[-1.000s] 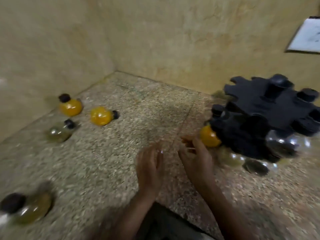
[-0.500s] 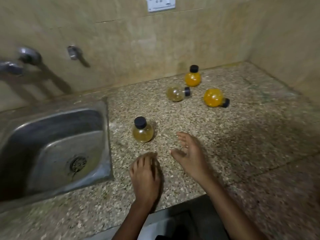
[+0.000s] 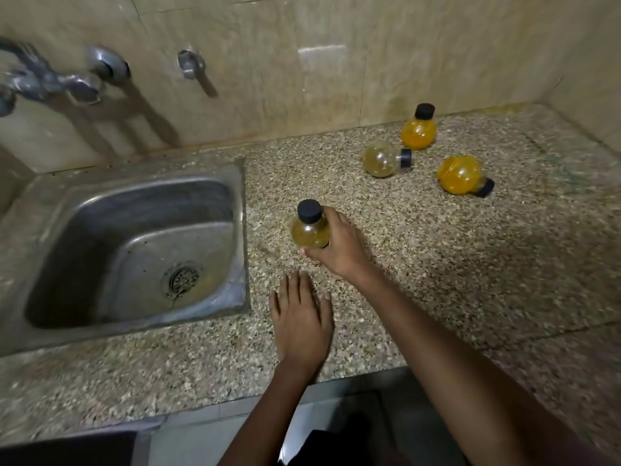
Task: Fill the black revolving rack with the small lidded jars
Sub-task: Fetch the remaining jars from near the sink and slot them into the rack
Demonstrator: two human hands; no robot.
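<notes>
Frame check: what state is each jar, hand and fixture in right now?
Pale jar by the sink: upright, lidded, gripped by right hand.
Left hand: flat on counter, holding nothing.
Far orange jar: upright, lidded.
Clear jar: on its side, lidded.
Near orange jar: on its side, lidded.
Sink: holds no jars.

Speckled granite surface (image 3: 420,264), running into a corner at far right. Steel sink (image 3: 242,230) set into it on the left. Upright pale-yellow jar (image 3: 307,230) just beside the sink's rim. Farther back, three more: an upright orange jar (image 3: 418,132) near the wall, a pale jar (image 3: 381,159) and an orange jar (image 3: 460,174) on their sides. Left hand (image 3: 300,317) flat near the front edge.
</notes>
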